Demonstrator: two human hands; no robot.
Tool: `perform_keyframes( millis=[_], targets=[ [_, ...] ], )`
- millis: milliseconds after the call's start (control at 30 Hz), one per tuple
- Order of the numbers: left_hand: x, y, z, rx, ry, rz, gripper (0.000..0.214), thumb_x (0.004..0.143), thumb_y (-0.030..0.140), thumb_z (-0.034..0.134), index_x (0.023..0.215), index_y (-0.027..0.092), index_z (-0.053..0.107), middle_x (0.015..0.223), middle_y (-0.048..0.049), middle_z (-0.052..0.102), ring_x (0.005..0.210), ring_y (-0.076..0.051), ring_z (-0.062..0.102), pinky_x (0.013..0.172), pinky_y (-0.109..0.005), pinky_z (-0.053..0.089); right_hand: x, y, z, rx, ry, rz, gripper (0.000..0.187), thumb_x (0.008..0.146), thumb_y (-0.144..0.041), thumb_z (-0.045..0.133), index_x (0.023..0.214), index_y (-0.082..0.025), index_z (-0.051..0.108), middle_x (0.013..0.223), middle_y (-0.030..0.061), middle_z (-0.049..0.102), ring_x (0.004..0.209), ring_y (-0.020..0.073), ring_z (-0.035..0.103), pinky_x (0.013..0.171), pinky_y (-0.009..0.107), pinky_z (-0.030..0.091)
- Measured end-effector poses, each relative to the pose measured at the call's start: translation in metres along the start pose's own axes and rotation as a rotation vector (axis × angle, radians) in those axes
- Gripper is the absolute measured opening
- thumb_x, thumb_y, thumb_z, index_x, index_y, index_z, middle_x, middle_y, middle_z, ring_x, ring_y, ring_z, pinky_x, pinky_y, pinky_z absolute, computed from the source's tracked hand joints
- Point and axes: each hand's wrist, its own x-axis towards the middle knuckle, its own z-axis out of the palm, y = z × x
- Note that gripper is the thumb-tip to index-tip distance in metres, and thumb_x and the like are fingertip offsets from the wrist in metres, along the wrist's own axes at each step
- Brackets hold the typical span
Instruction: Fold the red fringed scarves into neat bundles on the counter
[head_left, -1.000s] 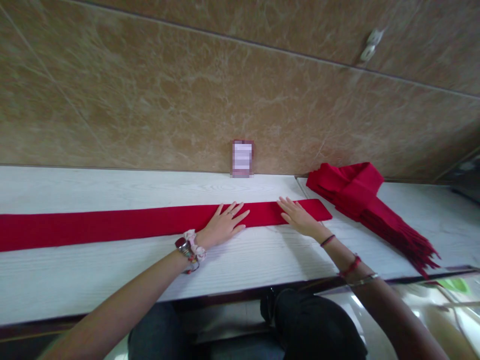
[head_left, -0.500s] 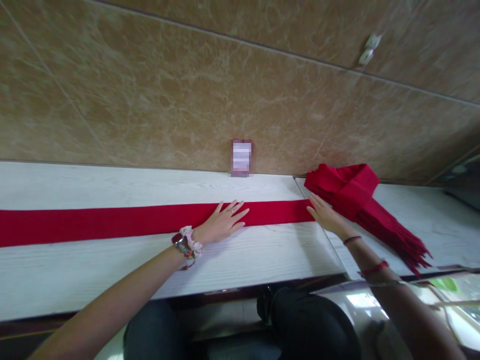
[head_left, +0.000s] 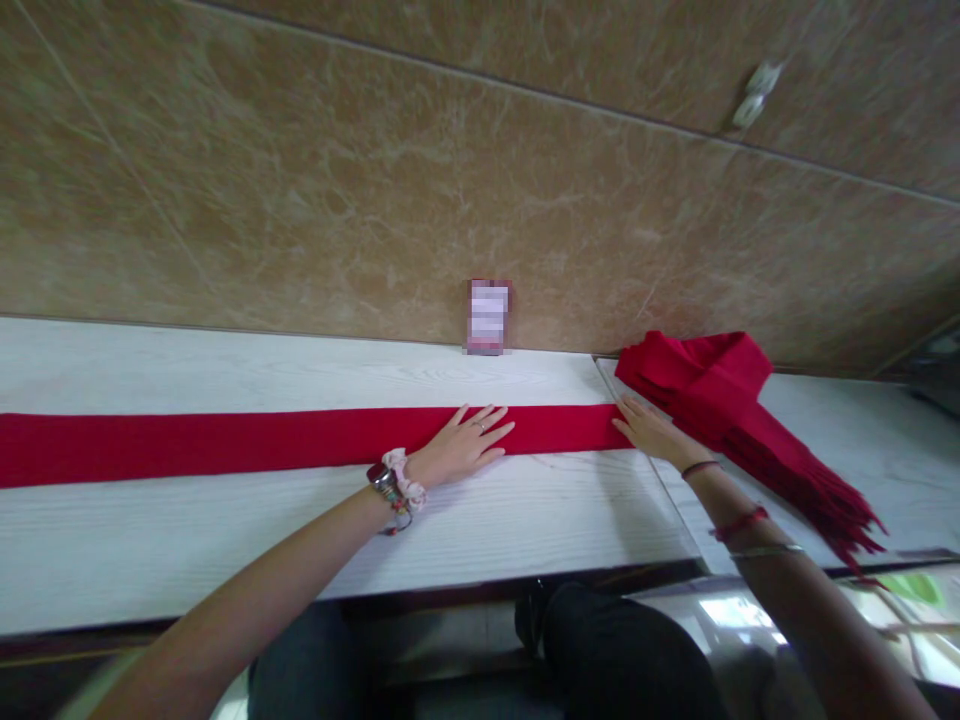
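Observation:
A long red scarf (head_left: 225, 442) lies flat in a narrow strip along the white table and runs out of view at the left. My left hand (head_left: 461, 445) rests on it palm down, fingers spread. My right hand (head_left: 646, 425) lies at the strip's right end, its fingers stretched out over the edge of the cloth. The other end (head_left: 701, 385) of the red cloth appears bunched and looped just beyond my right hand, with a fringe trailing to the lower right; whether it joins the flat strip is hidden.
Behind the white table (head_left: 187, 540) rises a brown marbled wall (head_left: 337, 200). A small blurred card-like object (head_left: 488, 318) stands against it. A white fitting (head_left: 756, 95) is fixed higher on the wall. A dark object (head_left: 941, 370) sits at the far right. My legs are below the table edge.
My left hand has slid slightly to the right along the red strip. My right hand stays at the strip's right end. The view has shifted a little.

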Motion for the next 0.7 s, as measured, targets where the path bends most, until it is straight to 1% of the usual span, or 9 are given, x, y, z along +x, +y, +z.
perform_keyframes(
  millis=[67, 167, 233, 300, 400, 533, 600, 633, 700],
  targets=[
    [0.001, 0.002, -0.001, 0.005, 0.005, -0.012, 0.048, 0.094, 0.046, 0.025, 0.137, 0.025, 0.034, 0.147, -0.0062, 0.027, 0.135, -0.022, 0.022, 0.107, -0.047, 0.017, 0.020, -0.016, -0.001, 0.015, 0.005, 0.014, 0.044, 0.090, -0.029, 0.036, 0.126, -0.006, 0.048, 0.131, 0.0222, 0.048, 0.122, 0.0297, 0.044, 0.096, 0.046, 0.042],
    [0.001, 0.003, -0.001, 0.011, -0.018, -0.009, 0.050, 0.094, 0.047, 0.026, 0.137, 0.024, 0.034, 0.147, -0.0062, 0.026, 0.135, -0.022, 0.021, 0.107, -0.047, 0.017, 0.053, -0.061, -0.001, 0.095, -0.037, -0.140, 0.045, 0.091, -0.030, 0.035, 0.130, -0.011, 0.044, 0.135, 0.0168, 0.045, 0.126, 0.0253, 0.040, 0.099, 0.042, 0.040],
    [-0.003, 0.000, -0.002, 0.014, -0.039, 0.004, 0.050, 0.094, 0.048, 0.025, 0.138, 0.024, 0.033, 0.148, -0.0059, 0.025, 0.135, -0.022, 0.021, 0.107, -0.045, 0.017, 0.067, -0.087, 0.000, 0.172, -0.073, -0.222, 0.043, 0.092, -0.029, 0.033, 0.129, -0.012, 0.046, 0.132, 0.0157, 0.049, 0.123, 0.0241, 0.044, 0.100, 0.043, 0.039],
    [-0.014, -0.008, -0.004, 0.019, -0.059, 0.009, 0.051, 0.094, 0.048, 0.024, 0.139, 0.024, 0.031, 0.148, -0.0052, 0.025, 0.136, -0.021, 0.021, 0.108, -0.043, 0.017, 0.071, -0.097, 0.002, 0.245, -0.070, -0.227, 0.041, 0.092, -0.028, 0.032, 0.125, -0.011, 0.049, 0.128, 0.0159, 0.053, 0.118, 0.0237, 0.049, 0.100, 0.044, 0.040],
    [-0.047, -0.030, -0.011, 0.036, -0.099, -0.020, 0.052, 0.094, 0.049, 0.023, 0.139, 0.025, 0.029, 0.148, -0.0038, 0.024, 0.136, -0.020, 0.018, 0.109, -0.041, 0.015, 0.066, -0.086, 0.006, 0.312, -0.025, -0.181, 0.037, 0.090, -0.027, 0.034, 0.117, -0.012, 0.055, 0.119, 0.0153, 0.058, 0.111, 0.0232, 0.054, 0.099, 0.042, 0.041],
    [-0.114, -0.069, -0.025, 0.074, -0.137, -0.140, 0.051, 0.095, 0.048, 0.022, 0.141, 0.026, 0.026, 0.148, -0.0032, 0.025, 0.137, -0.018, 0.017, 0.109, -0.039, 0.015, 0.067, -0.064, 0.008, 0.308, -0.052, -0.210, 0.035, 0.089, -0.028, 0.036, 0.107, -0.011, 0.061, 0.104, 0.0166, 0.062, 0.099, 0.0248, 0.059, 0.094, 0.043, 0.045],
    [-0.145, -0.084, -0.032, 0.099, -0.143, -0.243, 0.049, 0.095, 0.045, 0.021, 0.141, 0.027, 0.026, 0.148, -0.0040, 0.026, 0.136, -0.018, 0.019, 0.109, -0.040, 0.016, 0.077, -0.074, 0.003, 0.308, -0.027, -0.230, 0.038, 0.089, -0.030, 0.037, 0.114, -0.010, 0.057, 0.110, 0.0181, 0.060, 0.104, 0.0257, 0.057, 0.095, 0.043, 0.044],
    [-0.158, -0.089, -0.034, 0.112, -0.144, -0.300, 0.049, 0.095, 0.045, 0.021, 0.140, 0.027, 0.026, 0.147, -0.0047, 0.026, 0.136, -0.018, 0.020, 0.109, -0.041, 0.016, 0.084, -0.086, -0.001, 0.311, -0.001, -0.241, 0.042, 0.089, -0.032, 0.037, 0.121, -0.010, 0.053, 0.118, 0.0187, 0.056, 0.111, 0.0263, 0.053, 0.097, 0.044, 0.042],
    [-0.174, -0.094, -0.037, 0.134, -0.131, -0.395, 0.048, 0.096, 0.043, 0.020, 0.140, 0.026, 0.028, 0.147, -0.0063, 0.026, 0.136, -0.020, 0.021, 0.108, -0.042, 0.019, 0.100, -0.123, -0.010, 0.313, 0.049, -0.274, 0.048, 0.090, -0.035, 0.036, 0.132, -0.013, 0.042, 0.135, 0.0174, 0.044, 0.125, 0.0271, 0.039, 0.101, 0.046, 0.036]
  ],
)
